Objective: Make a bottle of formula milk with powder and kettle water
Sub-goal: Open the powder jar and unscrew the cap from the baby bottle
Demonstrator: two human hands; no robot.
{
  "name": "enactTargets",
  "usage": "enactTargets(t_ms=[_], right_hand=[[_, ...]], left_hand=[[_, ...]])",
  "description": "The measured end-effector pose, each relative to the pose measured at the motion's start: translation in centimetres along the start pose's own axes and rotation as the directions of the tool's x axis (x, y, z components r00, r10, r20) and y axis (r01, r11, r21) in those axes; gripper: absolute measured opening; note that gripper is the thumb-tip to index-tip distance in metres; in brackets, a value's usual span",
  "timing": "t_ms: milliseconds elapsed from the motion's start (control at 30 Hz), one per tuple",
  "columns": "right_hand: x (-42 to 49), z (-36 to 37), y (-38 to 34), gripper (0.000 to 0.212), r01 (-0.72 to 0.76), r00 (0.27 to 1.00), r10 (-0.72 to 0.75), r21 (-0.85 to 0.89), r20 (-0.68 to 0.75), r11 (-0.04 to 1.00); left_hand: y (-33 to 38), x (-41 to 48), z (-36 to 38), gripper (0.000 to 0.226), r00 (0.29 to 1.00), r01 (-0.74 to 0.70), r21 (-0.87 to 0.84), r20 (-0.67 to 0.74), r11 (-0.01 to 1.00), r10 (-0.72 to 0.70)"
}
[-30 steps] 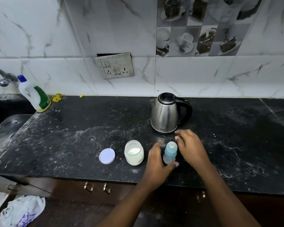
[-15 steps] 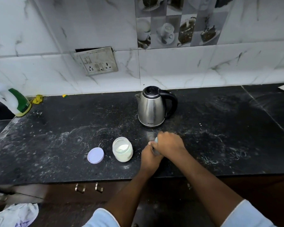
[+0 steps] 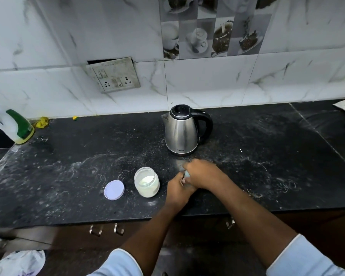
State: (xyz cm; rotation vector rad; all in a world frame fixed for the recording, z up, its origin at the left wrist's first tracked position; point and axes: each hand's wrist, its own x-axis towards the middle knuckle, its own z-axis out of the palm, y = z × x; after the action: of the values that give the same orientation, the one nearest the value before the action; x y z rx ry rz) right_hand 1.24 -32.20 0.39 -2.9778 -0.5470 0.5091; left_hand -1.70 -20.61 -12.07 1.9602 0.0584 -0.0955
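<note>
Feeding bottle [image 3: 185, 176]: almost wholly hidden between the two hands, with only a sliver of pale blue showing. It was toward the near edge of the counter [image 3: 267, 156], just near of the kettle and to the right of the powder jar. Whether its base touched the counter could not be told.
Left hand [image 3: 177, 191]: came in from the near side, fingers curled round the lower part of the feeding bottle.
Right hand [image 3: 202, 174]: lay over the top of the feeding bottle, fingers curled down and covering its cap, touching the left hand.
Kettle [image 3: 182, 132]: steel with a black lid and handle, upright, lid closed, spout to the left and handle to the right, just beyond the hands.
Powder jar [image 3: 147, 182]: clear, open, upright, white powder in it, just left of the left hand.
Lid [image 3: 114, 189]: pale lilac, lying flat on the counter just left of the powder jar, apart from it.
Cleaner bottle [image 3: 14, 127]: white with a green label, at the far left edge of the counter.
Socket plate [image 3: 114, 75]: on the marble wall tiles, hanging askew, far and left of the kettle.
Cloth [image 3: 18, 263]: crumpled, below the counter at the near left.
</note>
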Motion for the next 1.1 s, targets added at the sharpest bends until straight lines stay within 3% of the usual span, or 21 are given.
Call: enactTargets(t_ms=[67, 133, 233, 300, 367, 467, 600, 800, 1100], right_hand=[[0.0, 0.1, 0.3, 0.033, 0.003, 0.997, 0.002, 0.067, -0.080, 0.998], [-0.1, -0.2, 1.9, 0.038, 0.014, 0.987, 0.028, 0.258, -0.157, 0.966], [-0.8, -0.3, 5.1, 0.050, 0.113, 0.937, 0.114, 0.593, -0.331, 0.797], [-1.1, 0.6, 7.3, 0.031, 0.133, 0.872, 0.264, 0.717, -0.413, 0.684], [-1.0, 2.1, 8.9, 0.014, 0.088, 0.813, 0.416, 0.792, -0.407, 0.604], [-0.9, 5.4, 10.4, 0.024, 0.006, 0.771, 0.511, 0.807, -0.380, 0.591], [0.0, 9.6, 11.6, 0.029, -0.053, 0.735, 0.540, 0.759, -0.410, 0.649], [0.9, 11.4, 12.0, 0.029, -0.096, 0.761, 0.478, 0.653, -0.438, 0.751], [0.2, 11.4, 11.7, 0.030, -0.127, 0.795, 0.475, 0.661, -0.378, 0.739]], left_hand=[[-0.3, 0.1, 0.1, 0.036, 1.000, 0.001, 0.007, -0.003, 1.000, -0.001], [-0.6, 0.3, 0.3, 0.042, 1.000, -0.005, 0.009, -0.012, 1.000, 0.005], [-1.0, 0.4, 0.5, 0.058, 1.000, -0.025, 0.011, -0.013, 1.000, 0.025], [-0.9, 0.4, 0.5, 0.060, 1.000, -0.026, 0.018, -0.012, 0.999, 0.026], [-0.8, 0.5, 0.5, 0.062, 1.000, -0.023, 0.024, -0.014, 0.999, 0.024], [-0.9, 0.5, 0.6, 0.061, 1.000, -0.015, 0.051, -0.020, 0.999, 0.016], [-1.0, 0.6, 0.7, 0.062, 0.999, -0.026, 0.072, -0.020, 0.997, 0.027], [-1.3, 0.7, 0.8, 0.062, 0.999, -0.045, 0.083, -0.018, 0.996, 0.047], [-1.3, 0.7, 0.8, 0.061, 0.999, -0.043, 0.064, -0.011, 0.997, 0.043]])
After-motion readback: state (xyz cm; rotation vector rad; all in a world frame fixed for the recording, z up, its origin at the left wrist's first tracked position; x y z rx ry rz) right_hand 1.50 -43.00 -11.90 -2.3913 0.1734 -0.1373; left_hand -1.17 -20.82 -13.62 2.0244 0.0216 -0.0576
